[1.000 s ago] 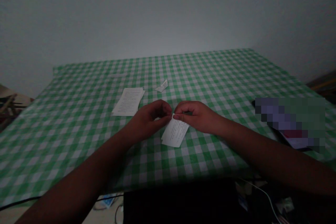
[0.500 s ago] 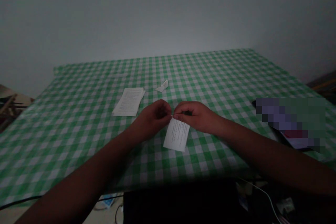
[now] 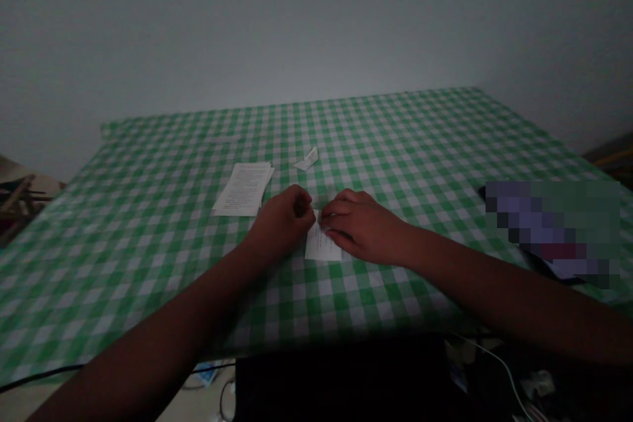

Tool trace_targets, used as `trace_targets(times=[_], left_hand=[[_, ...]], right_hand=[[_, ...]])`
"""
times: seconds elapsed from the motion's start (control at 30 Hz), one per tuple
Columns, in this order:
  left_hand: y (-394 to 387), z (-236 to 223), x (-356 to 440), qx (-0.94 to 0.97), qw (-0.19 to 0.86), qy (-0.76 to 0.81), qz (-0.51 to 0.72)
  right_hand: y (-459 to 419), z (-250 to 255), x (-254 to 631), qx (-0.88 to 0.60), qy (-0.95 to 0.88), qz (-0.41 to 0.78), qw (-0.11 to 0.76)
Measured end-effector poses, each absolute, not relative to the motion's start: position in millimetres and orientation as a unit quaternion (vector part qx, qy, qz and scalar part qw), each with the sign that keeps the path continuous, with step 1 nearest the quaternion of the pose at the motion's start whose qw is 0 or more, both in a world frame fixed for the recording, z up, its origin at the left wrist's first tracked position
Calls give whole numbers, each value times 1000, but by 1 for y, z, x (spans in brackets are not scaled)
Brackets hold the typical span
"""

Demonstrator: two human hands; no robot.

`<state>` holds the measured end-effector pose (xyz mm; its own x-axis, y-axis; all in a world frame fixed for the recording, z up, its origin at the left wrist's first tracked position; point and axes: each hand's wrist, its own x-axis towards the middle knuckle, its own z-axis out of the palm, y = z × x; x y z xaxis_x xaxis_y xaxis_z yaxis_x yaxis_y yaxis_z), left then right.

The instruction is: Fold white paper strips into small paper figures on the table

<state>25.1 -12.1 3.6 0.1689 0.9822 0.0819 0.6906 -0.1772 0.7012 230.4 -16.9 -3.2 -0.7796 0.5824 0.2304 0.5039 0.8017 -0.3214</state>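
A small printed sheet of paper [image 3: 322, 250] lies in front of me on the checked tablecloth, partly covered by my fingers. My left hand [image 3: 283, 221] is closed in a pinch at the paper's upper left edge. Over the paper's upper right side rests my right hand [image 3: 363, 227], its fingers spread and touching the sheet. Left of my hands is a stack of printed paper sheets [image 3: 242, 190]. Beyond them stands a small folded paper piece [image 3: 307, 159].
A green and white checked tablecloth [image 3: 395, 138] covers the table, which meets a grey wall [image 3: 306, 26]. On the right is a dark-edged flat object [image 3: 539, 237], mostly blurred out. A black cable [image 3: 44, 372] hangs at the lower left, and a white cable [image 3: 504, 366] at the lower right.
The paper, earlier held up between both hands' fingertips, now lies lower and flatter on the cloth. My right hand has opened from a pinch and moved onto the sheet; my left shifted slightly left.
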Motion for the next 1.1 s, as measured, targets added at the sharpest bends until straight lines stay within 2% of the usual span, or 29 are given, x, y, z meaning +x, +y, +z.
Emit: trace_targets(times=[0.13,0.33,0.73,1.1], left_hand=[[-10,-1,25,746,235,558,277],[-6,-1,19,800,145,561,158],[8,7,-6,871,209,424,132],[-1,12,-1,885,172,421,97]], right_hand=[[-19,-3,229,-302,-936,114,143],[-24,1,228,-319,-936,97,113],[-23,3,229,-327,-936,75,106],[-15,2,235,-322,-937,85,106]])
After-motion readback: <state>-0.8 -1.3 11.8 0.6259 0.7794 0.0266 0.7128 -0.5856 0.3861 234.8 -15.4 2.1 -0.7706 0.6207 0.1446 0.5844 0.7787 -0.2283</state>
